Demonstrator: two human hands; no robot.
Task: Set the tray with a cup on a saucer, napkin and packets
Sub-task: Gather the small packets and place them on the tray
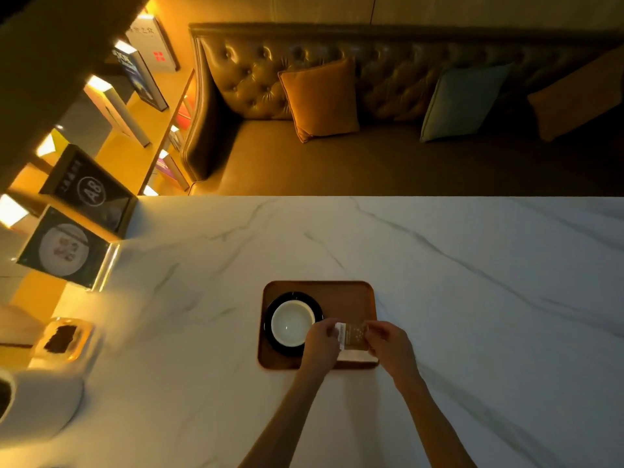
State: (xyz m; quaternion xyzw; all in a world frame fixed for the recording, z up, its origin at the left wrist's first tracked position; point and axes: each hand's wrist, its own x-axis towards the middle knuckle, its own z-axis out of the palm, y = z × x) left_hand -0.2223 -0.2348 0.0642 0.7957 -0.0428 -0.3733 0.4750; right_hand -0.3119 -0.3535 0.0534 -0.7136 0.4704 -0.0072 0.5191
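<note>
A brown wooden tray (347,295) lies on the white marble table. On its left half a white cup (292,322) stands on a black saucer (275,307). Over the tray's near right part both hands hold a small brown and white packet (353,336). My left hand (320,342) pinches its left edge and my right hand (388,342) pinches its right edge. Under the packet a pale napkin (356,356) shows on the tray, partly hidden by the hands.
The marble table (472,298) stretches wide to the right and far side. At the left edge stand a small glass dish with something dark (62,339), a white container (40,400) and standing signs (64,248). A tufted bench with cushions (320,99) lies beyond the table.
</note>
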